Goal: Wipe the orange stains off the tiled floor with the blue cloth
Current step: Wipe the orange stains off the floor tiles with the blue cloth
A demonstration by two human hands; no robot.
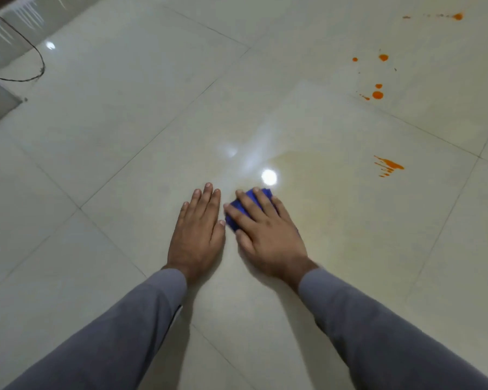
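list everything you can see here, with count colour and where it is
blue cloth: one, blue, on the floor under the right hand
orange stains: several, orange; a smear right of the cloth, drops farther off on the right, one streak at the top right
faint film: one patch, pale yellowish, on the tile right of the cloth
tiled floor: one, glossy off-white, thin dark joints, with bright light reflections
cable: one, dark, looped on the floor at far left
sleeves: two, grey, bottom of view
hands: two; left hand flat on the bare tile, right hand pressing flat on the cloth
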